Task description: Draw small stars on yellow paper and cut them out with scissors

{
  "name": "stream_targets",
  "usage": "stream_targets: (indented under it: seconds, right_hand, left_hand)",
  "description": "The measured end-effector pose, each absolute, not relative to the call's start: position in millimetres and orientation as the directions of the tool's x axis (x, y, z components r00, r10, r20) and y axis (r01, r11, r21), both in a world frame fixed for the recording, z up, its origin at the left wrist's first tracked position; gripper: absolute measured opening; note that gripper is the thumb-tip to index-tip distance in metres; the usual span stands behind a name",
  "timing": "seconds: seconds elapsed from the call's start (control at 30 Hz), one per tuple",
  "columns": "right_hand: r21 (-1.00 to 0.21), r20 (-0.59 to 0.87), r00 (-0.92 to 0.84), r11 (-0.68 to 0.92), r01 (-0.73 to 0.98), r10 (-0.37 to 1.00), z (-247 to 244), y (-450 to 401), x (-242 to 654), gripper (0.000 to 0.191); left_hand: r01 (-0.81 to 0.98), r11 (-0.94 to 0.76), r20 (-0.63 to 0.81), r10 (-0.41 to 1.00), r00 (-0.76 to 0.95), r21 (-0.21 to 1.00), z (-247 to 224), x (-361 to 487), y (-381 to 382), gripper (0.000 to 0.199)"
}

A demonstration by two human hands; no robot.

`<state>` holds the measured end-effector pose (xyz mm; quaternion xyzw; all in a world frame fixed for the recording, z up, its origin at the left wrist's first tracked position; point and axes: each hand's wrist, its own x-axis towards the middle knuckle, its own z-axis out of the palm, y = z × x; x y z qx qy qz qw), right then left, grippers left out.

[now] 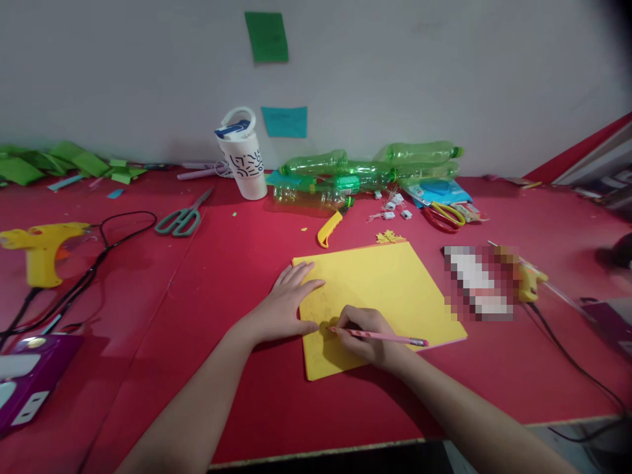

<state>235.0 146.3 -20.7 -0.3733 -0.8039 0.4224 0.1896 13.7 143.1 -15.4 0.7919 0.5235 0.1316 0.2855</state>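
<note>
your left hand (284,308) lies flat with its fingers spread wide, pressing on the left edge of the yellow paper (395,283). your right hand (368,336) is closed around a pink pencil (395,338), its tip at the paper near your left thumb and its eraser end pointing right. the paper sits in front of you on the red worktop (197,388), slightly turned, with more than one layer showing at its edges. faint marks run down its left side, too dim to read.

just beyond the paper's far edge you have a small heap of yellow cut-outs (390,236), and to the left of them a yellow-handled cutter (329,229). behind those, green plastic bottles (365,172) lie on their sides near the wall, with a white tumbler (247,164) standing to their left. scissors with yellow and red handles (444,217) lie by a blue packet (447,191) to the right of the bottles.

on your left are gray-green scissors (182,220), a yellow glue gun (44,250) with a black cord, and a purple box (37,382). green paper pieces (64,158) lie along the wall. on your right, beside a pixelated patch, you have another glue gun (529,282). a green note (267,37) is on the wall above a blue one (285,122).
</note>
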Motion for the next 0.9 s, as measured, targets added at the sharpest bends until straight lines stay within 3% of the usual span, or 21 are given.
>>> stream_targets:
  seconds: [0.5, 0.9]
  right_hand:
    - [-0.782, 0.039, -0.479, 0.325, 0.531, 0.877, -29, 144, 234, 0.010]
    - [-0.780, 0.024, -0.472, 0.312, 0.543, 0.881, -34, 144, 237, 0.010]
  left_hand:
    - [0.765, -0.276, -0.107, 0.906, 0.409, 0.583, -14, 14, 143, 0.070]
    - [0.765, -0.267, -0.110, 0.909, 0.401, 0.586, -14, 15, 143, 0.070]
